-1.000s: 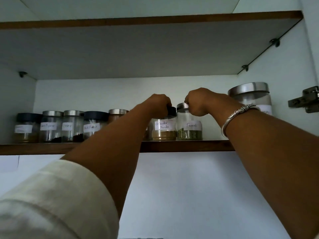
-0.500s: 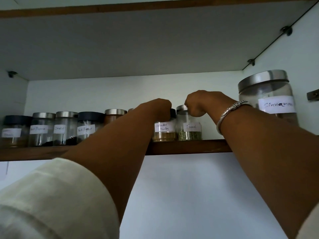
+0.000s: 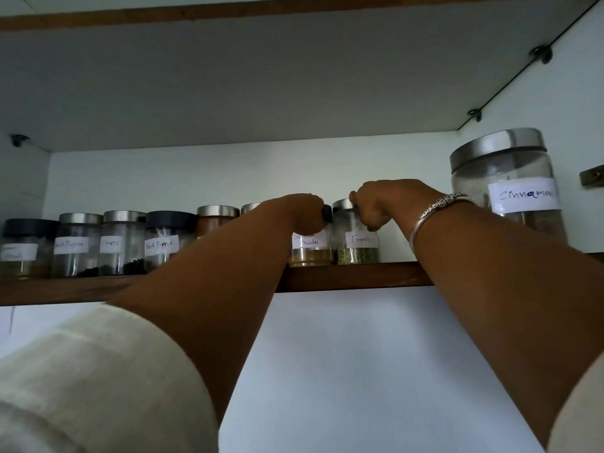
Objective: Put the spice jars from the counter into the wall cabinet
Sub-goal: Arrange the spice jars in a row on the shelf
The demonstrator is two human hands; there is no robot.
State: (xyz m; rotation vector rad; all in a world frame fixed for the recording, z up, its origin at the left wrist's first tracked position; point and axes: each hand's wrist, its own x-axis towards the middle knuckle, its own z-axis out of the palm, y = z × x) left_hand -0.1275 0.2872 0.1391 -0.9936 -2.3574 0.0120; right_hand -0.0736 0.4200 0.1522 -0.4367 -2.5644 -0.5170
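Observation:
Both my arms reach up to the wooden shelf (image 3: 353, 276) of the wall cabinet. My left hand (image 3: 302, 212) is closed over the black lid of the coriander powder jar (image 3: 310, 250), which stands on the shelf. My right hand (image 3: 382, 204) grips the steel lid of the fennel jar (image 3: 358, 246), right beside it and also standing on the shelf. A silver bangle (image 3: 438, 207) circles my right wrist. Both jars stand upright and touch each other.
Left along the shelf stand several labelled jars, among them black pepper (image 3: 163, 243) and cloves (image 3: 121, 243). A large cinnamon jar (image 3: 510, 184) with a steel lid stands at the right end, close to my right forearm. The upper shelf's underside (image 3: 261, 76) hangs overhead.
Both hands stayed on the jar lids. The view shifted left and down, so the cinnamon jar now shows fully at the right.

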